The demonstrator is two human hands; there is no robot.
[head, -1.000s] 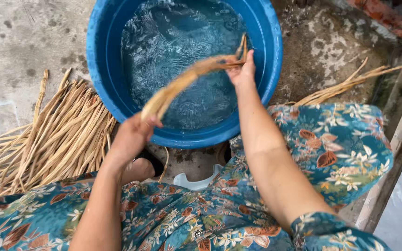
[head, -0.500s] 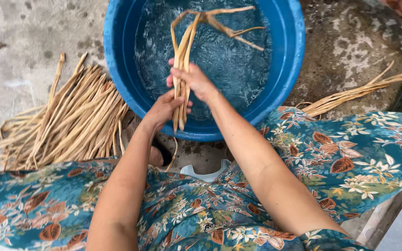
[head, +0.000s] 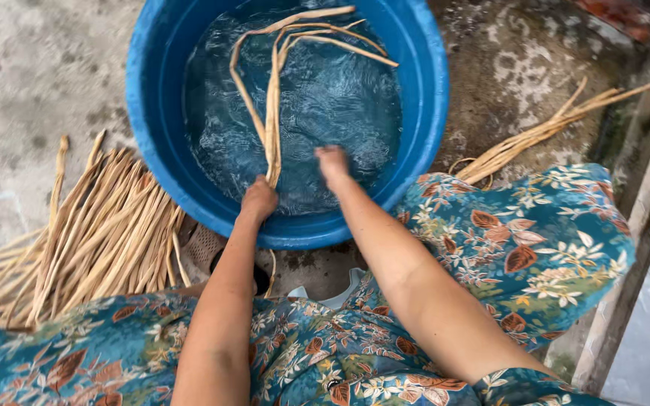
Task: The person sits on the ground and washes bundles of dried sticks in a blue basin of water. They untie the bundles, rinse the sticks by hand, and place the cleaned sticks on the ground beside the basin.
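reed strips trail in our blue tub of water; left hand clenched on them, right hand dips beside, grip unclear.

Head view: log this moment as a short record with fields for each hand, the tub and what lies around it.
left hand: left hand closed in a grip on the strips, at the water surface
right hand: right hand dipped in the water, holds nothing that shows
tub: blue tub, round, holds rippled water
strips: tan, limp, bent over and trailing across the water
left of tub: pile of dry strips on the concrete floor
right of tub: small bundle of strips
clothing: floral teal dress
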